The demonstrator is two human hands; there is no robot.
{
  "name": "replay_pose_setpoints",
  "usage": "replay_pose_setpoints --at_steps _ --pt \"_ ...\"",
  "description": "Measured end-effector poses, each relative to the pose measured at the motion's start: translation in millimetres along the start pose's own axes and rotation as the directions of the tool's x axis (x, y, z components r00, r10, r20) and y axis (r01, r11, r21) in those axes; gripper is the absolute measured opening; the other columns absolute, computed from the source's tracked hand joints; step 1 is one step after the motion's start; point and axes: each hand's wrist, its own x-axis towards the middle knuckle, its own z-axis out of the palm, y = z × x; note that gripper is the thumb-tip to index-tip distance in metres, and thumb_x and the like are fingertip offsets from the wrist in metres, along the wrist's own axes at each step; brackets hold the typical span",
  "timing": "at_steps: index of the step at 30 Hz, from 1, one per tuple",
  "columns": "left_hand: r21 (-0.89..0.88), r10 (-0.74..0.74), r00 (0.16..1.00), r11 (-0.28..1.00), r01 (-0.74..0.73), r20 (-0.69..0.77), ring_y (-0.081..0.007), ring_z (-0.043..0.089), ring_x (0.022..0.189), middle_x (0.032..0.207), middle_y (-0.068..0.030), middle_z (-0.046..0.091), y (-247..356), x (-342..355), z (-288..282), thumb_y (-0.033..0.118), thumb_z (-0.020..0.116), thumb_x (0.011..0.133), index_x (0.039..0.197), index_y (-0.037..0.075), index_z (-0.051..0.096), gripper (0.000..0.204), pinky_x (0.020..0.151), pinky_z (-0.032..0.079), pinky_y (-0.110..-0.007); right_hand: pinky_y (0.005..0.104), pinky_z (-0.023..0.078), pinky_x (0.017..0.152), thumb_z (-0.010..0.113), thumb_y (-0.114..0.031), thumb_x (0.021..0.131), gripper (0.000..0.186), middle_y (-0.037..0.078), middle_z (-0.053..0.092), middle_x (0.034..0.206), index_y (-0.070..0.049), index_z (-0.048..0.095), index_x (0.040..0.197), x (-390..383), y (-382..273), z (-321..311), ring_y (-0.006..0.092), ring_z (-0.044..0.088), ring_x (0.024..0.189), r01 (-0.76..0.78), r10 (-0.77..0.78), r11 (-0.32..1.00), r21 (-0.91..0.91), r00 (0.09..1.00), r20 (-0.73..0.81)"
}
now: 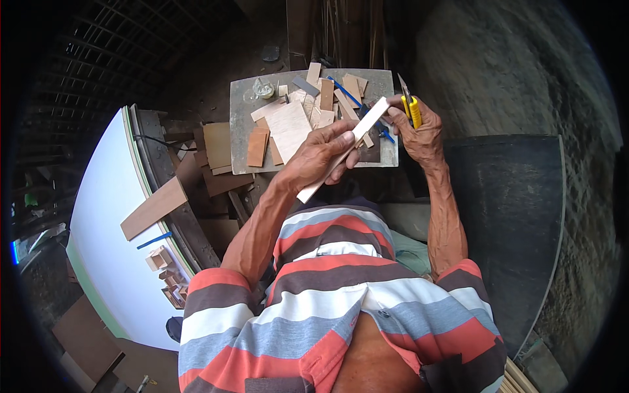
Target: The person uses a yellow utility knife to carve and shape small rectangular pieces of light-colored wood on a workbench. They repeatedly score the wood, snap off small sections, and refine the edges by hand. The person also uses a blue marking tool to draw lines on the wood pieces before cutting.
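My left hand [324,154] is closed around a narrow strip of pale wood [370,122], which slants up and to the right above the near part of a small table [241,141]. In my right hand [421,131] is a yellow utility knife [413,111], its blade pointing up and away from me. The fingertips of that hand are at the strip's upper right end; whether they press on it I cannot tell. Beneath the hands lie several thin wood pieces [291,128], a blue strip [344,90] and a blue tool [385,136], partly hidden.
A glass jar [264,88] stands at the table's far left. To my left, a white panel [108,223] carries a brown board [154,208], a blue strip [154,240] and small wooden box shapes [171,278]. A dark board [501,223] leans near the rough wall [504,72] on my right.
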Motion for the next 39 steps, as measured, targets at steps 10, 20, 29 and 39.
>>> replay_pose_setpoints --at_steps 10,20,29,39 --pt "0.161 0.238 0.913 0.968 -0.194 -0.332 -0.0081 0.046 0.047 0.061 -0.0021 0.054 -20.5 24.7 40.2 0.023 0.046 0.105 0.143 0.002 0.049 0.043 0.044 0.038 -0.023 0.0349 0.038 0.051 0.048 -0.043 0.101 0.043 0.009 0.049 0.061 -0.004 0.054 0.084 -56.3 21.9 10.5 0.0231 0.051 0.054 0.027 -0.024 0.995 -0.097 0.999 0.031" --pt "-0.073 0.142 0.922 0.981 -0.180 -0.360 -0.0114 0.045 0.042 0.059 -0.0058 0.052 -22.7 25.6 59.3 0.023 0.050 0.104 0.142 0.001 0.046 0.044 0.041 0.038 -0.023 0.0396 0.048 0.053 0.057 -0.055 0.094 0.052 0.016 0.060 0.065 -0.005 0.059 0.080 -41.1 21.8 0.3 0.0364 0.065 0.060 0.194 -0.195 0.897 -0.398 0.980 0.038" --pt "-0.206 0.165 0.927 0.948 -0.243 -0.337 -0.0107 0.043 0.046 0.062 -0.0032 0.050 -39.2 31.9 65.1 0.023 0.049 0.105 0.145 0.001 0.042 0.046 0.041 0.037 -0.022 0.0378 0.053 0.058 0.060 -0.058 0.091 0.059 0.016 0.072 0.084 -0.002 0.069 0.106 -27.6 42.2 -6.8 0.0322 0.071 0.069 0.260 -0.280 0.851 -0.456 0.960 0.026" --pt "-0.116 0.240 0.942 0.955 -0.273 -0.234 -0.0086 0.045 0.043 0.056 -0.0021 0.049 -21.9 -16.8 87.3 0.025 0.048 0.105 0.146 0.002 0.044 0.048 0.040 0.036 -0.023 0.0449 0.048 0.064 0.045 -0.040 0.104 0.046 0.024 0.067 0.088 -0.001 0.070 0.099 -19.5 157.4 -105.9 0.0402 0.064 0.073 -0.097 -0.182 0.862 -0.498 0.857 -0.482"
